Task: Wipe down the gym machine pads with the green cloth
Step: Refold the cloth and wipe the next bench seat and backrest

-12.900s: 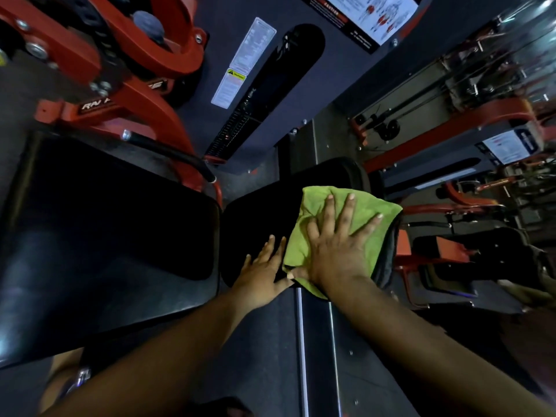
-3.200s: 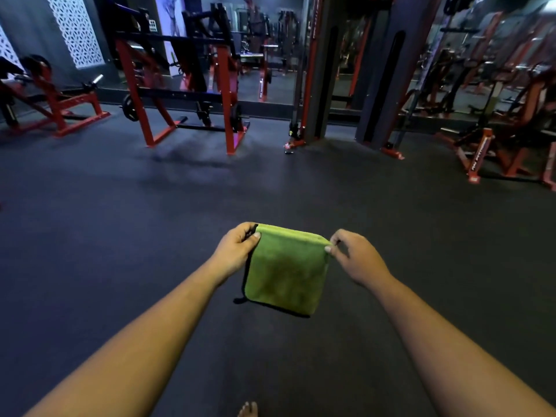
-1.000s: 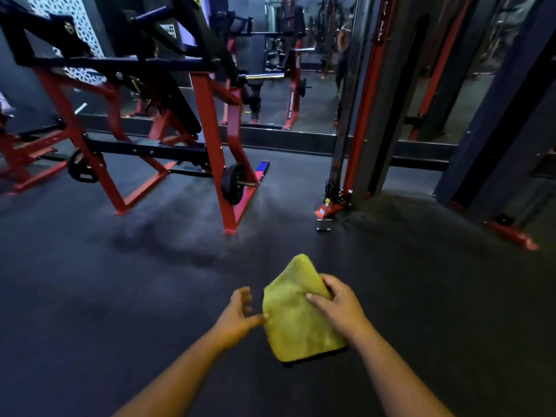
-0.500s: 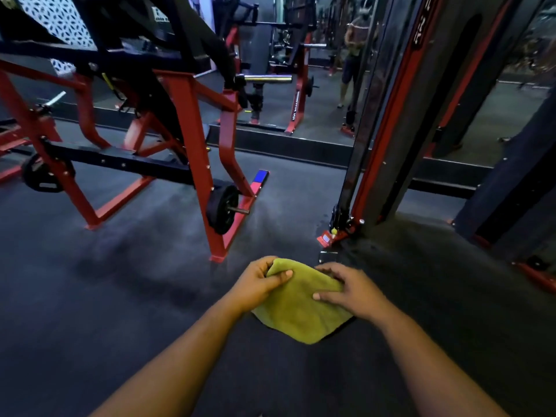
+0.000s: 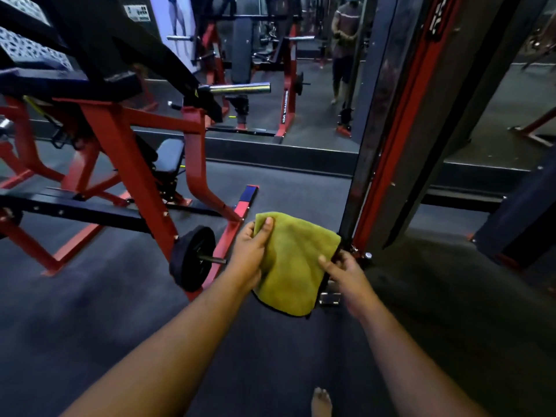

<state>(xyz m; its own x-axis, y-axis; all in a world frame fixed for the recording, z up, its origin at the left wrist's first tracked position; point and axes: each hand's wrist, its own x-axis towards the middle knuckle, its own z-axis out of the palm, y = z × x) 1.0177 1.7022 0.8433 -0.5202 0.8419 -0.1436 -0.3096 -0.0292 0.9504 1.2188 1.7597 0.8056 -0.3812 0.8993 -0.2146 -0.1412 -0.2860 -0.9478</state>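
The green cloth [image 5: 293, 263] hangs folded in the air in front of me, above the dark gym floor. My left hand [image 5: 251, 252] grips its upper left corner, thumb on the front face. My right hand [image 5: 343, 270] pinches the cloth's right edge with fingers curled. A red and black plate-loaded machine [image 5: 120, 130] stands to the left, with a small black seat pad [image 5: 170, 155] low inside its frame and a large black pad [image 5: 99, 40] slanting overhead.
A weight plate [image 5: 192, 258] on a peg sticks out of the machine's red base, close to my left forearm. A tall black and red cable column [image 5: 388, 139] rises right of the cloth. A wall mirror [image 5: 301, 85] behind reflects a person. My bare foot [image 5: 321, 401] shows below.
I have walked closer to the red machine and the column. The cloth, bunched between both hands half a second ago, now hangs spread, my left hand at its top corner, my right at its edge.
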